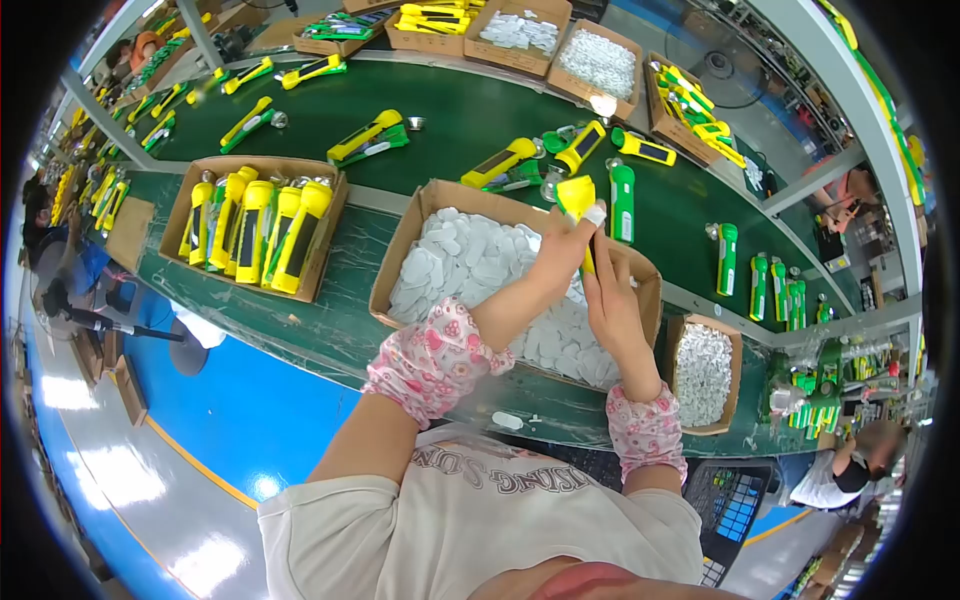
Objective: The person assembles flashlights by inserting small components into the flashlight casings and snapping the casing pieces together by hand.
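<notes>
Both my hands are together above a cardboard box [385,275] of white oval plastic pieces [470,250]. Between them is a yellow flashlight body [575,197], its wide head pointing up and away from me. My left hand [562,255] is closed around its upper part, near a small whitish piece. My right hand [612,295] lies along the lower part from the right, its fingers pressed together against the body. Much of the flashlight is hidden by my fingers. Just beyond my hands, a green flashlight [621,200] lies on the green belt [460,110].
To the left stands a box [335,245] of upright yellow flashlights [255,225]. A smaller box [735,385] of shiny clear parts is at the right. More flashlights lie along the belt, with boxes behind it. A person [850,470] is at the far right.
</notes>
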`<state>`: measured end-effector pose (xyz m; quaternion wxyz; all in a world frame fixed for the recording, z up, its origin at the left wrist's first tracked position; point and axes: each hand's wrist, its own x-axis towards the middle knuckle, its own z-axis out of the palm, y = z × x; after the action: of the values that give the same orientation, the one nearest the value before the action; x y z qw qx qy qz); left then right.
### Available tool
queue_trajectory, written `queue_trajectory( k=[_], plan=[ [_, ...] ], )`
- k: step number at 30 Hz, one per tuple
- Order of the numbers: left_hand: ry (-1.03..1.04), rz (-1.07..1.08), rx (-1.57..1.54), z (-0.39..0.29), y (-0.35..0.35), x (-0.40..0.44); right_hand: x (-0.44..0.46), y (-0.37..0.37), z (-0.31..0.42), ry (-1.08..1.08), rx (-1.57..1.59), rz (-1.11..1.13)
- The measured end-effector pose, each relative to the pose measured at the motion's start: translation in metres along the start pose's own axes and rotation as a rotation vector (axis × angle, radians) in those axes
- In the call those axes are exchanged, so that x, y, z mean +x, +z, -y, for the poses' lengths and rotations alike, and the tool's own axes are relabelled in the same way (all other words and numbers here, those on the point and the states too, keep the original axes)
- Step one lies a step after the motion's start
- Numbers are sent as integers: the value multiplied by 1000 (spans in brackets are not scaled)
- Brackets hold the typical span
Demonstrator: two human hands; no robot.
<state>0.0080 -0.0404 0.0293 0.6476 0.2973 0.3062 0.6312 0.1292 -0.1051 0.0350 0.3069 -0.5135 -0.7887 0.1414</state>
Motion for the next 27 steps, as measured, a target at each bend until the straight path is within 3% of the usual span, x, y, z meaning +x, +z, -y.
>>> queue_trajectory(
  k=[2,3,4,6,8,11,13,15,16,17,19,20,23,27],
  plan=[
    [-63,49,-15,-17,-9,5,-7,8,-14,-122,-31,21],
    [-64,71,-93,-10,-12,10,-9,7,-22,-89,268,18],
    [7,200,-71,-8,-14,13,-10,1,-15,-58,237,-134],
    [14,219,-194,-16,1,1,-9,-10,-10,-82,87,-261],
    [-270,309,-360,14,-3,7,-7,-13,-3,-152,-131,-271],
    [-414,220,-350,19,-6,-3,-17,-37,-8,-209,170,-60],
    [-489,300,-355,8,-13,0,-26,-61,-7,-236,53,-77],
    [-515,96,-378,17,-17,8,-64,-104,-80,66,-30,-288],
    [-522,110,-344,17,-20,14,-89,-128,-126,300,32,-227],
    [-532,122,-312,15,-25,17,-124,-146,-184,147,-332,-48],
    [-479,128,-301,14,-18,13,-177,-145,-272,383,-422,453],
    [-454,134,-294,13,-12,8,-187,-130,-255,192,-479,338],
    [-498,231,-396,9,-3,-4,-198,-98,-256,380,-468,7],
    [-649,129,-567,21,-18,19,-161,-118,-167,684,-325,92]
  ],
)
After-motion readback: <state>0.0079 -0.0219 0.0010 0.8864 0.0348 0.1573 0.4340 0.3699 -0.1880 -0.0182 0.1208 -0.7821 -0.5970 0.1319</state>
